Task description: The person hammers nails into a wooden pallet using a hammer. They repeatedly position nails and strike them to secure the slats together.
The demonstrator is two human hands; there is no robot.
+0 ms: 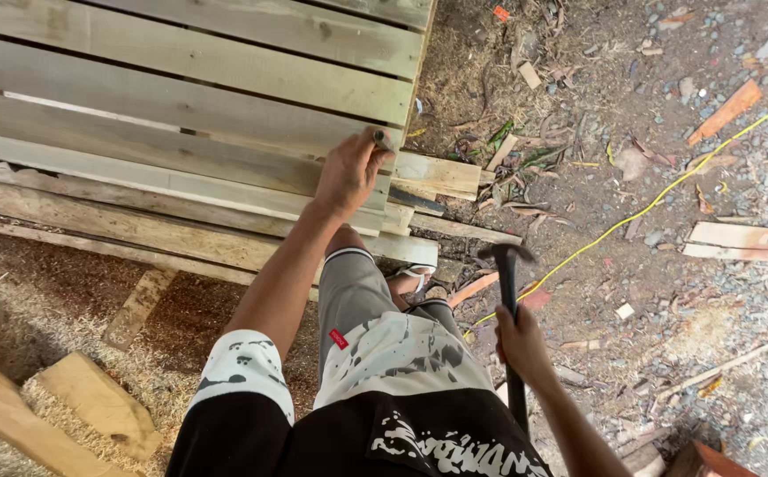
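My left hand (350, 170) rests on the right end of a pallet (181, 106) of pale wooden slats, its fingers pinched on a small dark nail (382, 140) held against the top of a plank. My right hand (520, 343) is lower right, closed around the black handle of a hammer (507, 291) that points upward, its dark head at about knee height. My knee in grey shorts sits between the two hands, and my foot in a sandal (408, 281) shows beneath it.
Loose boards (441, 175) stick out under the pallet's right end. Sawdust and wood offcuts (101, 402) lie at lower left. The ground on the right is gravel with scraps, a yellow cord (658, 205) and short planks (741, 240).
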